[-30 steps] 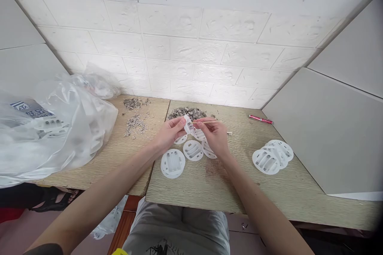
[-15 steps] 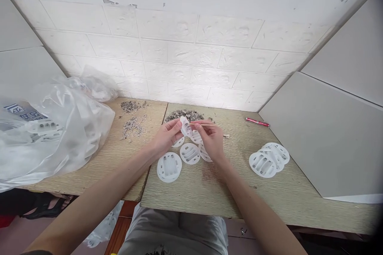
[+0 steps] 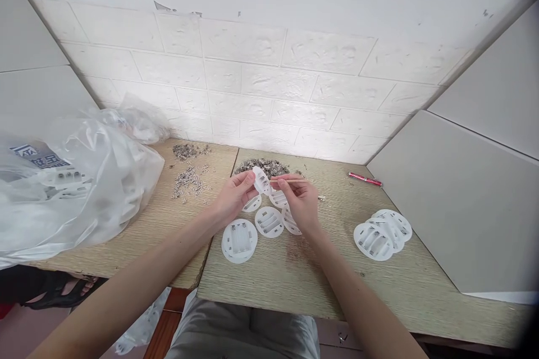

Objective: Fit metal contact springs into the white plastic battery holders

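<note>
My left fingers (image 3: 248,178) are rim-pinching a likely light, stiff battery holder (image 3: 260,180), right fingers (image 3: 283,184) gripping a stick (image 3: 298,180).

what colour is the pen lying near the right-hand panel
The pen is red, with some silvery parts; it shows best in the head view.

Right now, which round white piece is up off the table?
The white disc held tilted in the left hand, with a thin stick in the right hand pointing at it; the other loose discs lie on the table.
</note>
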`<state>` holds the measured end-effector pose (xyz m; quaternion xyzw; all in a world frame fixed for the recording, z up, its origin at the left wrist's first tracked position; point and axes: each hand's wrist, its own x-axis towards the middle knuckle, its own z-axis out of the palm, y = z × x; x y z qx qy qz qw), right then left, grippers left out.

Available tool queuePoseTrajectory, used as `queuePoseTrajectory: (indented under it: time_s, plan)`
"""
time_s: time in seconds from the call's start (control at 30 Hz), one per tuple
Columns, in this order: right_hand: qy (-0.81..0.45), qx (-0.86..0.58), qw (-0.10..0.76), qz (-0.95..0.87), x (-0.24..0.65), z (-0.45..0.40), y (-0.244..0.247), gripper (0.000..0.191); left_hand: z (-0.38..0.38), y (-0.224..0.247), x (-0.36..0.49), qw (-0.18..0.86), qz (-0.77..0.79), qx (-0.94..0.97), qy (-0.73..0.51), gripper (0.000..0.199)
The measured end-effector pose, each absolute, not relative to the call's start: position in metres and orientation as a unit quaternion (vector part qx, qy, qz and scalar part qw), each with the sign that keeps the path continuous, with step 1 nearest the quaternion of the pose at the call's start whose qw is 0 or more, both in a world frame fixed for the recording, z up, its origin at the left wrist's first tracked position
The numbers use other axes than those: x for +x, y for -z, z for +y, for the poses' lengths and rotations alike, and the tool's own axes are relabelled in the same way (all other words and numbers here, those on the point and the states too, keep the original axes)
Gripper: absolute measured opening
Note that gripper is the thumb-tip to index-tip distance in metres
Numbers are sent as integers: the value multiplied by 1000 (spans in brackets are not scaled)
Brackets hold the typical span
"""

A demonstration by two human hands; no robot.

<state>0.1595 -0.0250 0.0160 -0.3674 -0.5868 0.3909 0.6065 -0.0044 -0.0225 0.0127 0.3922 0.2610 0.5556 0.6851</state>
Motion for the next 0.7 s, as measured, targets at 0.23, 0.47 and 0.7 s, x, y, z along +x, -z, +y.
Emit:
queuePoseTrajectory:
  time_s: [0.23,0.47,0.7]
  plan:
    - [-338,-390,594,-617,158,-28,-16,18,-25,-15,-2,681,280,383,-558,37]
    - [-311,-403,598,-619,155,-31,-13,18,-27,-15,-2,672,299,372,-566,43]
    - [-274,-410,581,-648,154,-30,-11,17,-27,-15,-3,678,311,366,-556,48]
